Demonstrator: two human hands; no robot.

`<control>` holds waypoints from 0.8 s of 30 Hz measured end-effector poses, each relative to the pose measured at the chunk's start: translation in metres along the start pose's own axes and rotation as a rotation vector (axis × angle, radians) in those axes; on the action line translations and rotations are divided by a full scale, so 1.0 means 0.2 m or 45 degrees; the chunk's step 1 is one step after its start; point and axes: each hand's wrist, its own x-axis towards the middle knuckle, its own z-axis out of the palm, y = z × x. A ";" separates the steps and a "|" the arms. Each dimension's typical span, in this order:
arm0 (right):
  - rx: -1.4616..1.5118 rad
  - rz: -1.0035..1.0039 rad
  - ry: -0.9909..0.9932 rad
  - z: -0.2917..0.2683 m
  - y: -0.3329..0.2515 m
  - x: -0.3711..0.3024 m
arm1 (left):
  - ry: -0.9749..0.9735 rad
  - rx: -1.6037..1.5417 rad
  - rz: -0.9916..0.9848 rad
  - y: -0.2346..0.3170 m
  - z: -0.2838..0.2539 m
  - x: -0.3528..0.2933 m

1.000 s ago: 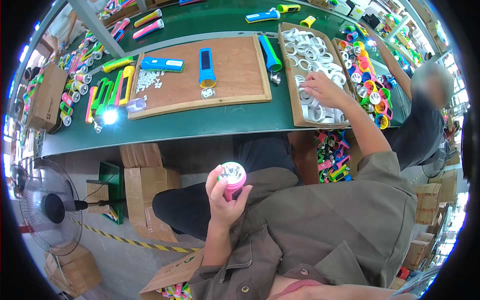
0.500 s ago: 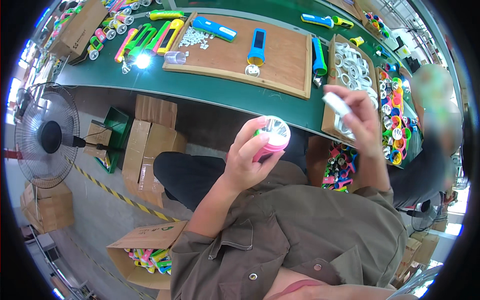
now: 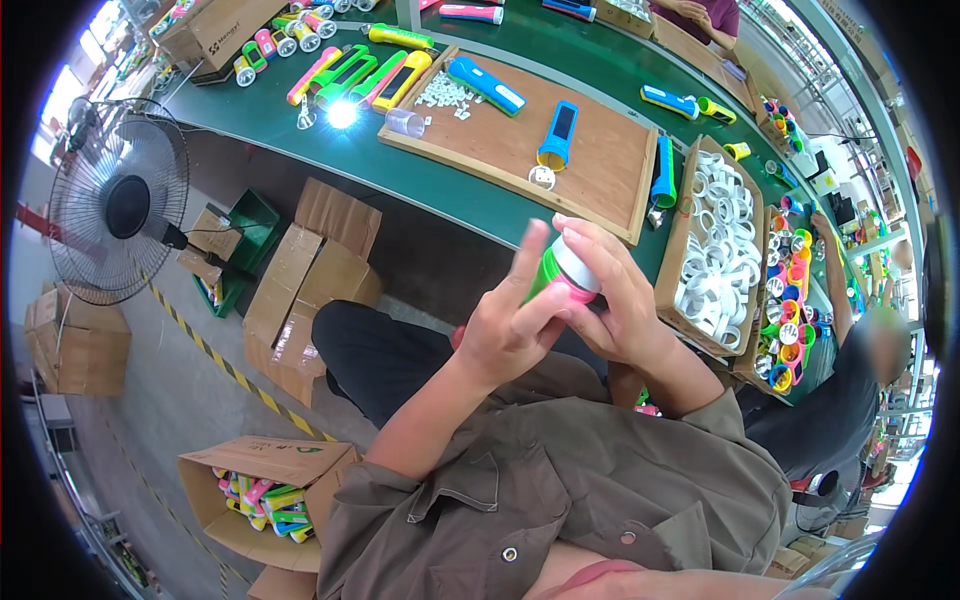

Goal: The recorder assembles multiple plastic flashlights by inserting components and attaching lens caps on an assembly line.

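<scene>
Right hand, fingers curled on a ring, has come to the torch I grip in the left hand; box holds rings.

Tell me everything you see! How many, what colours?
Flashlight: one, pink and green, centre
Ring: one, white, at its end
Table: one, green, top
Wooden board: one, brown, on the table
Small bits: many, white, on the board
Cylinder: one, clear, board's left corner
More flashlights: many, multicoloured, across the table
Loose rings: many, white, in a carton
Flashlight parts: many, multicoloured, right of that carton
Floor fan: one, dark, left
Floor boxes: several, brown, left
Co-workers: at least two, dark and maroon clothes, right side
Left hand: one, bare, on the flashlight
Right hand: one, bare, on the ring
</scene>
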 end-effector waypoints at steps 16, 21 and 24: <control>0.687 0.274 -0.038 -0.05 0.10 -0.03 | -0.343 -1.731 -1.725 0.18 -0.08 0.20; 0.368 0.036 -0.099 -0.11 -0.03 0.05 | -0.446 -0.925 -1.098 0.18 -0.09 0.17; -0.006 0.035 -0.148 -0.10 -0.04 0.07 | -0.197 -0.127 -0.689 0.09 0.00 0.13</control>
